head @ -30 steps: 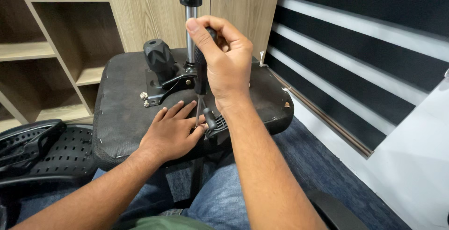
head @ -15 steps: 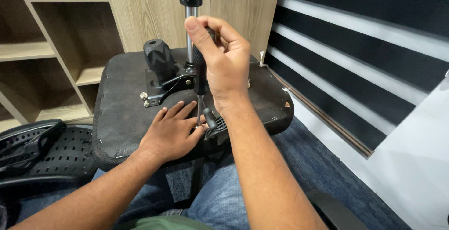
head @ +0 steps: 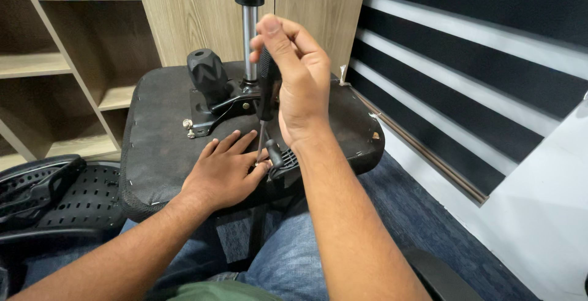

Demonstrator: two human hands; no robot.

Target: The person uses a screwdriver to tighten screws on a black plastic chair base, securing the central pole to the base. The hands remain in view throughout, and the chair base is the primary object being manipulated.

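A black-handled screwdriver (head: 267,93) is gripped upright in the right hand (head: 300,77), tip set down on the upturned chair seat (head: 153,135). The left hand (head: 223,169) is laid flat, fingers spread, just beside the tip. The metal post (head: 248,37) and black knob (head: 207,74) are found close behind; a perforated chair back (head: 55,194) is seen at left.

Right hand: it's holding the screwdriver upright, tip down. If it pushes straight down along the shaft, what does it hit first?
Most likely the black bracket on the upturned chair seat, beside the left hand. The right hand aims the screwdriver there; the tip looks at it already, depth unclear.
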